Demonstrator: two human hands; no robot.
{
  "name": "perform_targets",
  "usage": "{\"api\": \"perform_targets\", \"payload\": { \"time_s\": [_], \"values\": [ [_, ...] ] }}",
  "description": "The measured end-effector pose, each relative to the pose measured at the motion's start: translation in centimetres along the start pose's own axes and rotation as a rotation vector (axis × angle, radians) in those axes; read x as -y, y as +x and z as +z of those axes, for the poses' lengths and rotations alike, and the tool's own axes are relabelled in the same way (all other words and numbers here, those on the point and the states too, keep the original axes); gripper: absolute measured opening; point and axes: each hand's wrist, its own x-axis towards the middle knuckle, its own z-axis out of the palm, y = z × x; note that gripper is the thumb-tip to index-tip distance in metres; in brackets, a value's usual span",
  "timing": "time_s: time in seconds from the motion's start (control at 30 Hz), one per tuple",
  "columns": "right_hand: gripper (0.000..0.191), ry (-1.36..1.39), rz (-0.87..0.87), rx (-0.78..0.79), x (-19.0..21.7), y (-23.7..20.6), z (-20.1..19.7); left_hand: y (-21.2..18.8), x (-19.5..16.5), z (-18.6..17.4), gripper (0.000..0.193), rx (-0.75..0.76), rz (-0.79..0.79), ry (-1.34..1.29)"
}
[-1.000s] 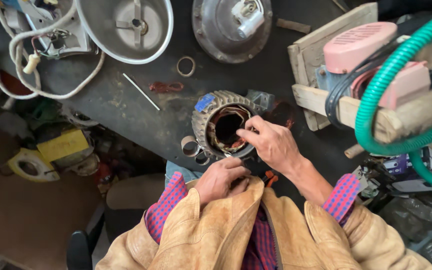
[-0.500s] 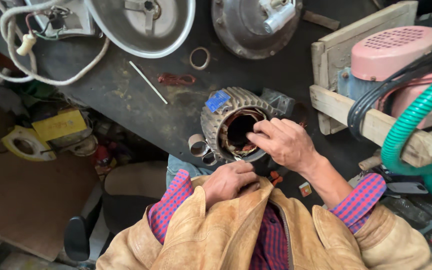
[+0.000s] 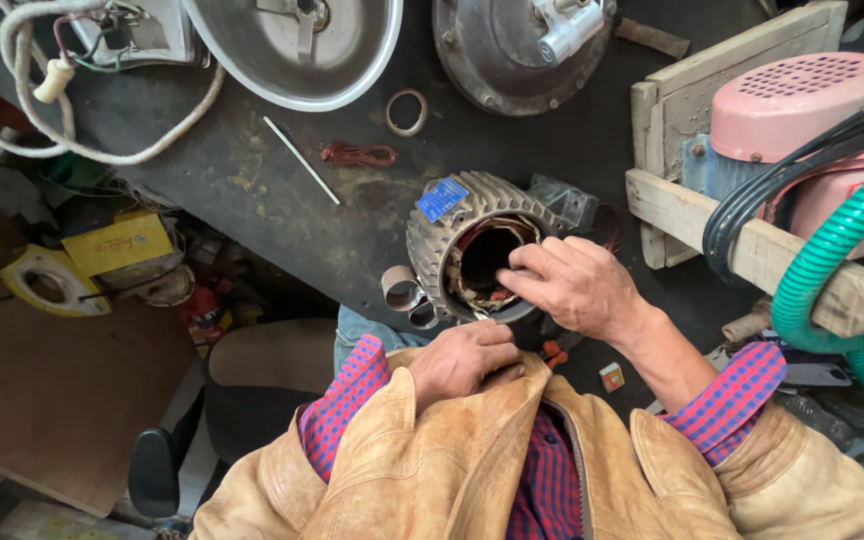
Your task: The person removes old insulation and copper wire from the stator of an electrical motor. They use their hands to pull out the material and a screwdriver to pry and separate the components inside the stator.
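A grey finned motor stator point(image 3: 449, 232) with a blue plate lies on the dark workbench point(image 3: 252, 190), its opening facing me and copper windings showing inside. My right hand point(image 3: 580, 288) lies over the right rim, its bent fingertips pinching at the windings just inside the opening. My left hand point(image 3: 464, 358) is curled in a loose fist just below the stator, against my tan jacket; what its fingers hold, if anything, is hidden. Short metal sleeves point(image 3: 404, 292) lie at the stator's lower left.
Two round motor end covers point(image 3: 297, 50) point(image 3: 512, 50), a metal ring point(image 3: 407, 112), a thin rod point(image 3: 300, 160) and red wire point(image 3: 357, 154) lie farther back. A pink motor point(image 3: 802, 100) in a wooden frame point(image 3: 672, 190) and a green hose point(image 3: 832, 260) stand at the right. White cable point(image 3: 42, 140) lies on the left.
The view has drifted down and closer. My right hand stays at the stator's rim, fingers working slightly; my left hand has barely moved.
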Motion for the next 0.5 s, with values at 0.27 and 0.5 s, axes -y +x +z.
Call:
{"api": "perform_targets", "payload": {
  "time_s": [0.27, 0.5],
  "values": [
    [0.012, -0.033, 0.005, 0.021, 1.0, 0.4, -0.3, -0.3, -0.4, 0.1, 0.014, -0.001, 0.001, 0.0],
    [0.006, 0.034, 0.07, 0.134, 2.3, 0.9, 0.8, -0.4, -2.3, -0.2, 0.021, 0.005, -0.039, -0.041]
  ]
}}
